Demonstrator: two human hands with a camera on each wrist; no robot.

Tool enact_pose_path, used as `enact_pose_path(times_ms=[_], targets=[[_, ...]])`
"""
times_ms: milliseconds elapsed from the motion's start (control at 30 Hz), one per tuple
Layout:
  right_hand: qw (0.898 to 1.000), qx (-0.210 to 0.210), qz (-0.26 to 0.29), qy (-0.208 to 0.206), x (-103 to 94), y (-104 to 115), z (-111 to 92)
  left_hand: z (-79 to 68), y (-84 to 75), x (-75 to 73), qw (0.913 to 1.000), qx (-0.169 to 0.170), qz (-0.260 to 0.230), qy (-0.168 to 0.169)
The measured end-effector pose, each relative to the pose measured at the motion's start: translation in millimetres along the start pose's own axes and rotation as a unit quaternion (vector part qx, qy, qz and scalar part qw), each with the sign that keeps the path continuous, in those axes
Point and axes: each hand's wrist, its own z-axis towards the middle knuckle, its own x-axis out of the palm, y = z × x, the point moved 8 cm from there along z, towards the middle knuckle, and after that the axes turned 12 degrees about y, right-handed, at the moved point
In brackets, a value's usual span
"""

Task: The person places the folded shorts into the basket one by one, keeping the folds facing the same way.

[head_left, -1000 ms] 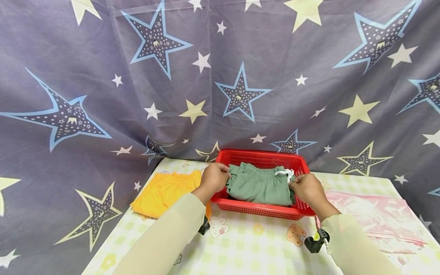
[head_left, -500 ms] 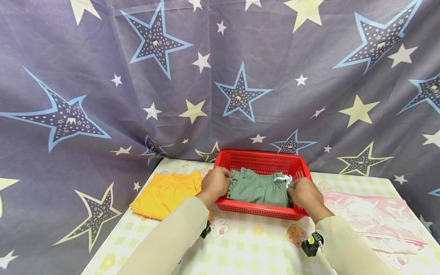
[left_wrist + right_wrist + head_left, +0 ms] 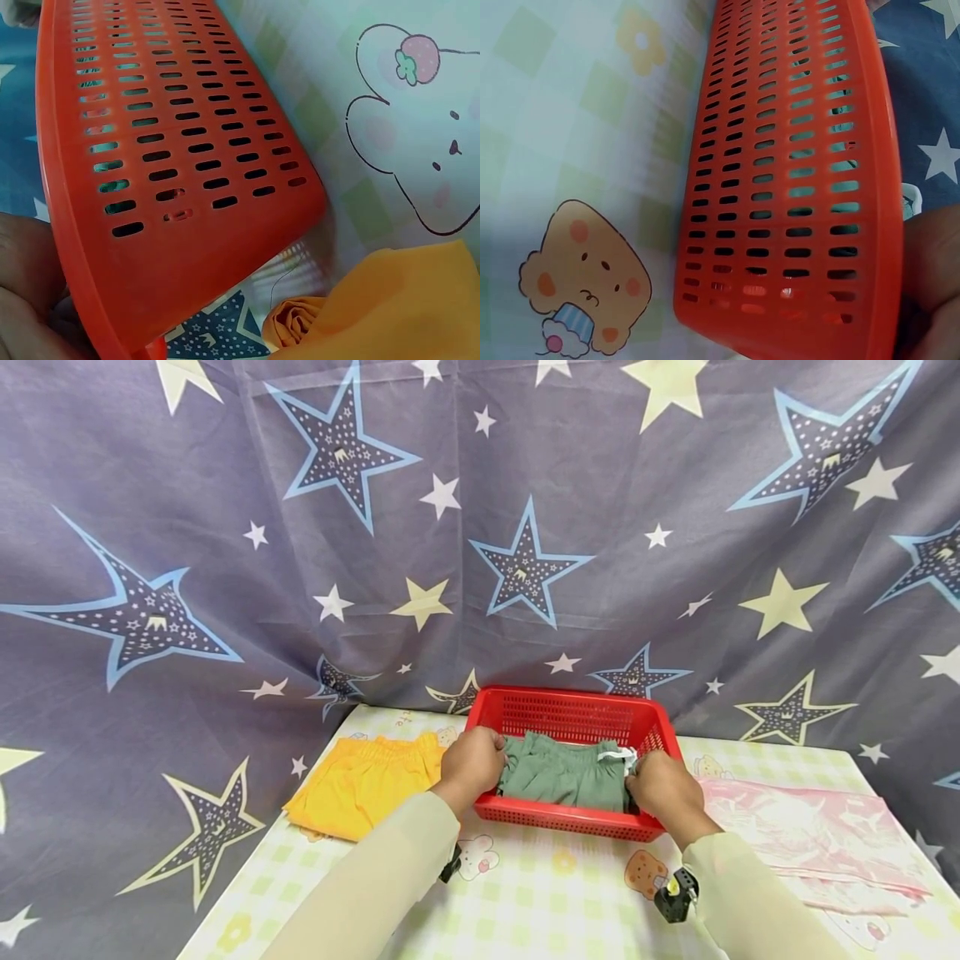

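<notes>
Green folded shorts [image 3: 562,774] with a gathered waistband and a white drawstring [image 3: 617,754] lie low inside a red perforated plastic basket [image 3: 566,818]. At their left end my left hand [image 3: 472,764] grips the cloth, its fingertips hidden inside the basket. My right hand [image 3: 664,792] holds the right end beside the drawstring, fingers curled down. Both wrist views look at the basket's outer front wall [image 3: 180,127]; green cloth shows through its slots. Part of the left hand [image 3: 26,289] and of the right hand [image 3: 934,270] appears behind the rim.
A yellow folded garment [image 3: 375,777] lies left of the basket, partly behind the left forearm. To the right is a shiny pink folded garment [image 3: 802,831]. A star-patterned curtain [image 3: 525,652] hangs right behind the table [image 3: 525,902].
Both hands have moved down with the green shorts, which now sit lower in the basket, showing more of its back wall. The right hand has also shifted slightly left.
</notes>
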Motion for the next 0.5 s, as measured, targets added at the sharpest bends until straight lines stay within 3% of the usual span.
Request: enact_pose_path(times_ms=[167, 500], targets=[[1.000, -0.001, 0.005, -0.007, -0.8, -1, -1, 0.3, 0.5, -0.5, 0.9999, 0.003, 0.007, -0.008], [0.996, -0.010, 0.037, -0.077, -11.2, -4, -5, -0.3, 1.9, -1.6, 0.9999, 0.007, -0.007, -0.012]])
